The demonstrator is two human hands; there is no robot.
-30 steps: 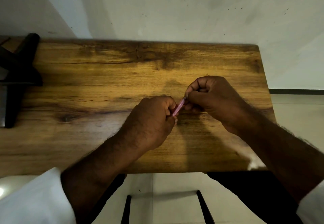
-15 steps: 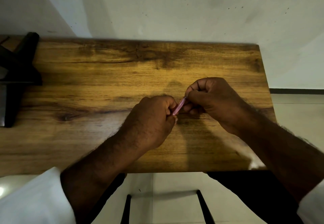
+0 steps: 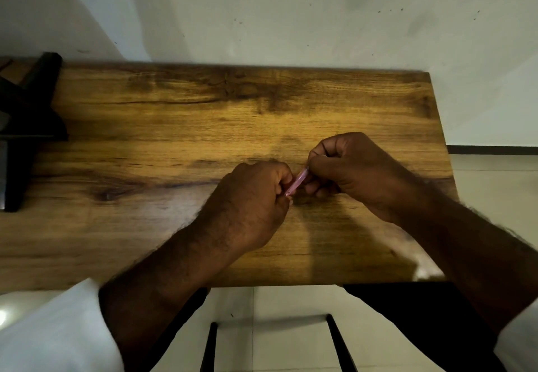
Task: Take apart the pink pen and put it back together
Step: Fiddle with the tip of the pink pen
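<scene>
Head view: black stand (image 3: 20, 127) at table's (image 3: 174, 127) left edge. Left hand (image 3: 250, 199) pinches pink pen's (image 3: 297, 181) lower end, right hand (image 3: 352, 167) pinches upper end; pen slanted between fists, above table.
</scene>
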